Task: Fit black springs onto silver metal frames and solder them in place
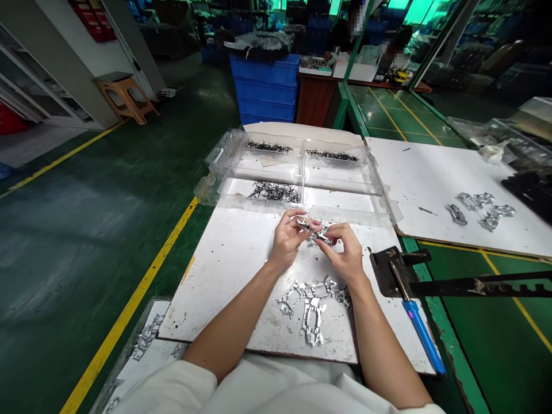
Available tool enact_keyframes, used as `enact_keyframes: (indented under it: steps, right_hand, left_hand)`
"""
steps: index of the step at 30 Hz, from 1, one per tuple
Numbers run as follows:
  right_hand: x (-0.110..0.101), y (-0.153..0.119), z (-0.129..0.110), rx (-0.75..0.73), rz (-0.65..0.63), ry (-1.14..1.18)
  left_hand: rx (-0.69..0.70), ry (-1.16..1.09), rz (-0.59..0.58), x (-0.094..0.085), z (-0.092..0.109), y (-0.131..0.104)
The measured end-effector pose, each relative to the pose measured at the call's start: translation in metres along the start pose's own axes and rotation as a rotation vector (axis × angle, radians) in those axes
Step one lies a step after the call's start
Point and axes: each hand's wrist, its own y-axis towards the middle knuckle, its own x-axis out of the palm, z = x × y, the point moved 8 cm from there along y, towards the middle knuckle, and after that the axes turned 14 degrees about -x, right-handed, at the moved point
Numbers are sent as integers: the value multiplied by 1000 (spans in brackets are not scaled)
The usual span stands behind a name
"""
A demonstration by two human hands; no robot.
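Between my two hands is a small silvery metal frame part (pixel 311 229), raised above the white board and seen nearly edge-on. My left hand (pixel 288 240) pinches its left end. At its right end, my right hand (pixel 344 248) grips with thumb and fingers. More metal frame parts (pixel 313 319) lie loose on the board below my hands, near its front edge. Others show just behind the held one, partly hidden by my fingers. Beyond my hands, a clear plastic tray (pixel 303 178) holds small black pieces (pixel 275 191) in several compartments.
A blue-handled tool (pixel 422 333) lies by a black metal bracket (pixel 399 267) at the board's right edge. Further metal parts sit on the right-hand board (pixel 440 190). Blue crates (pixel 265 86) are stacked behind the tray. People sit at a far bench.
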Motion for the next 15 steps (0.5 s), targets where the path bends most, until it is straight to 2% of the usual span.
enact_keyframes:
  steps: [8,15]
  right_hand:
    - [-5,2,-4,-11,40,0]
    - [-10,4,-3,-4,64,9]
  left_hand:
    - [9,36,-48,5,-3,-2]
    - [34,172,-79,12,-2,-4]
